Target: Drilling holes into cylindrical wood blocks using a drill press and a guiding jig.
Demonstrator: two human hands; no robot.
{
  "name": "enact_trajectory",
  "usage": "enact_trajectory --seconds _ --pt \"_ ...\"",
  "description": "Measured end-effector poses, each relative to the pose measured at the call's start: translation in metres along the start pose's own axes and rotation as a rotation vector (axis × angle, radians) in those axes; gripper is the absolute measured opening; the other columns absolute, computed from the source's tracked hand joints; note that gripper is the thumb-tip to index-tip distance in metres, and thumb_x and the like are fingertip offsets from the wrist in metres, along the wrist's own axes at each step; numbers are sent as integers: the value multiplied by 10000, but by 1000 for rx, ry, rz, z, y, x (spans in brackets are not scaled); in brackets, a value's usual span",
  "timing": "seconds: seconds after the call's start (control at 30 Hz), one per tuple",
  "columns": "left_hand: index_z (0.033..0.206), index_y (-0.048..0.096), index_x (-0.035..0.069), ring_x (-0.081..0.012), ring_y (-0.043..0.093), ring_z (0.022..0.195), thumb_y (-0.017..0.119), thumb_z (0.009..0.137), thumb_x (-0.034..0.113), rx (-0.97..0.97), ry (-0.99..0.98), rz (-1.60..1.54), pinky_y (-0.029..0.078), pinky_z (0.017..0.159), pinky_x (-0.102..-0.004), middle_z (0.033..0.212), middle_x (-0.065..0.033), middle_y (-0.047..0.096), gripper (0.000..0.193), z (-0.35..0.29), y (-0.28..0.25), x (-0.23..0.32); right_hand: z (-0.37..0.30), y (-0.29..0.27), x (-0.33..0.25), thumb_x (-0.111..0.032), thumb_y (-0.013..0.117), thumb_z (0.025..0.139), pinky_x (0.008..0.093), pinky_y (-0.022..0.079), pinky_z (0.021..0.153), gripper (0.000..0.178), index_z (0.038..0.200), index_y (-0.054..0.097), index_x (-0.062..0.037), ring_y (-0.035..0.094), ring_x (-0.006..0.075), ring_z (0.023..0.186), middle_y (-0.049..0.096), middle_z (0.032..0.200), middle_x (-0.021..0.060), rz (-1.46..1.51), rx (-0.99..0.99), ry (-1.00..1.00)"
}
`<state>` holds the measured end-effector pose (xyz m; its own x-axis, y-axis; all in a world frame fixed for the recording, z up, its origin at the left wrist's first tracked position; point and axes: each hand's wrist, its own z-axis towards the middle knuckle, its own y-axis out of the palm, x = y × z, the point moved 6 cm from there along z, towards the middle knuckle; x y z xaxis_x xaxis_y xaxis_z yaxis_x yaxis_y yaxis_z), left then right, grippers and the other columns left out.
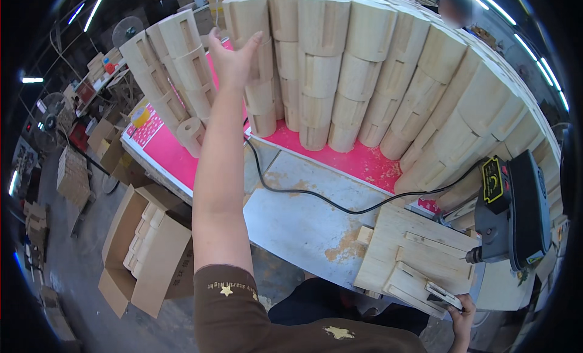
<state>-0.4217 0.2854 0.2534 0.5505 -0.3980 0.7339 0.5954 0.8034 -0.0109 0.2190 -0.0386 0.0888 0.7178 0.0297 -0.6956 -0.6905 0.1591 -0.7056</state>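
Observation:
My left hand [234, 58] is stretched out to the far side of the table, thumb and fingers spread. It holds nothing that I can see and is beside a tall stack of pale wooden blocks [248, 22] with rounded sides and slots. At the lower right, my right hand [463, 316] has its fingers curled round the end of a small metal clamp-like piece [443, 296]. That piece sits at the near edge of a wooden jig [388, 246] made of a flat board with strips on it. A dark drill press [510, 210] stands over the jig's right side, its chuck [473, 254] pointing at the board.
More block stacks [319, 67] curve along the table's back on a pink sheet [364, 166]. A black cable [322, 198] crosses the white tabletop [285, 216], where sawdust lies. An opened carton [146, 256] with wooden pieces stands on the floor at left. Yellow tape [140, 116] lies near the left corner.

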Motion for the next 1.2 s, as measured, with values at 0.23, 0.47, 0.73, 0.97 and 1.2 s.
enact_trajectory --seconds 0.23,0.47,0.73,0.97,1.2 --pt "1391 191 -13 -331 413 1249 843 499 378 11 -142 387 353 1030 -398 1337 -220 414 1172 24 28 9 -4 -3 -4 -27 718 565 297 417 617 274 831 651 -21 552 210 680 585 727 83 -18 16 13" --pt "1361 200 -37 -317 495 1140 847 523 302 118 18 298 394 986 -356 1253 -222 465 1111 30 12 13 2 -2 -5 13 729 551 304 436 620 297 838 664 -32 562 212 685 588 711 70 21 21 -61" --pt "1272 373 37 -221 522 1087 819 534 137 -422 158 -212 453 904 -352 1203 -112 502 869 -121 -31 139 -3 -9 -2 -7 748 571 321 448 615 274 832 668 -40 573 243 692 584 725 85 16 6 -75" --pt "1211 477 22 -342 531 1055 753 493 178 -1198 433 1 443 901 -393 1140 -185 526 785 -316 -25 212 3 -16 25 -49 753 633 331 471 689 302 920 659 -27 593 271 774 599 800 115 63 -116 -69" --pt "1217 493 71 -361 526 996 712 482 208 -1461 343 123 463 846 -423 1089 -161 535 779 -412 7 212 46 -22 47 -81 742 705 320 455 803 288 972 654 -20 589 217 888 620 938 92 101 -233 -97"
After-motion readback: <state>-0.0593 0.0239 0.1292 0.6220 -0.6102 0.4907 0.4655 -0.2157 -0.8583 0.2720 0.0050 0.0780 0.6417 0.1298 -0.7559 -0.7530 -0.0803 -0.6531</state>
